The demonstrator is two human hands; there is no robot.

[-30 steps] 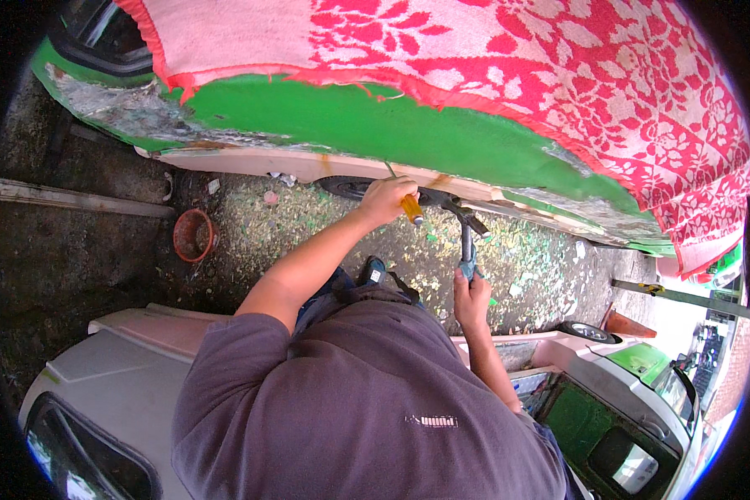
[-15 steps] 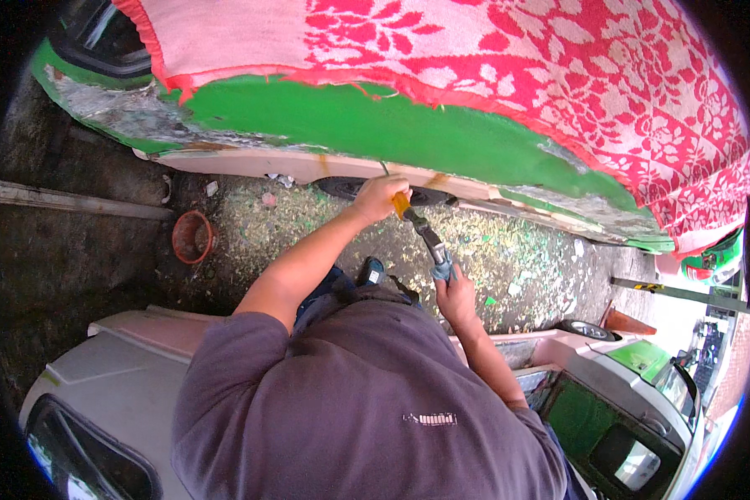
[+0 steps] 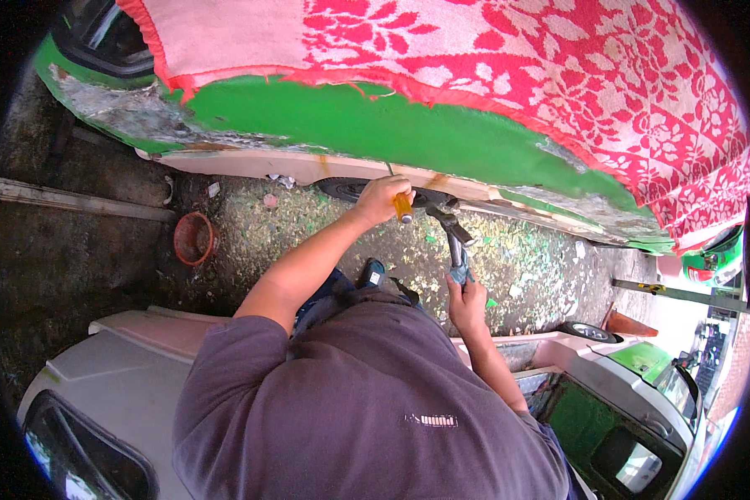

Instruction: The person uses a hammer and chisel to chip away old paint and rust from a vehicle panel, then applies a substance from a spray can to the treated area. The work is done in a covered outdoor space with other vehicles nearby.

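Note:
My left hand point(image 3: 379, 200) is wrapped round an orange-handled tool point(image 3: 403, 205) with a metal-capped end; whether it is a chisel or a screwdriver I cannot tell. Its thin shaft points at the lower edge of the green car body point(image 3: 300, 112), where the paint gives way to a pale sill. My right hand point(image 3: 467, 302) grips a hammer point(image 3: 458, 250) by its blue handle. The hammer's dark metal head is off to the right of the orange handle, with a gap between them. Where the shaft's tip meets the car is too small to make out.
A red-and-pink floral cloth point(image 3: 508, 50) drapes over the car. Paint chips litter the concrete floor point(image 3: 525, 267). An orange bucket point(image 3: 194, 238) stands at the left, near a long pole point(image 3: 83, 200). Close behind me is a second, pale vehicle point(image 3: 142, 367).
The hammer has swung away from the orange handle's end, to the right, as my right hand shifted slightly right. My left hand has stayed nearly in place.

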